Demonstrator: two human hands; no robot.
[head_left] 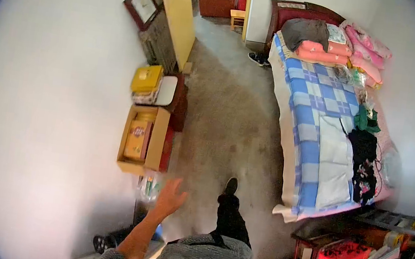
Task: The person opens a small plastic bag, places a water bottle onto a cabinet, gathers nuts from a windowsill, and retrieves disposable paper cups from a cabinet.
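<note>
My left hand [171, 197] is stretched out at the lower middle, fingers apart, with nothing in it. It is nearest to a clear plastic bag [149, 186] and an open cardboard box [158, 138], which holds an orange-yellow package [137, 138]. Behind the box, a yellow box [146, 78] lies beside a white-topped item [166, 91]. My right hand does not show. One dark shoe [231, 186] of mine is on the floor below my body.
A bed [313, 128] with a blue checked cover, folded bedding and dark clothes stands on the right. A shelf with a red box [340, 258] is at the lower right. Yellow door [176, 14] stands open at the upper left; shoes [258, 58] lie by the bed.
</note>
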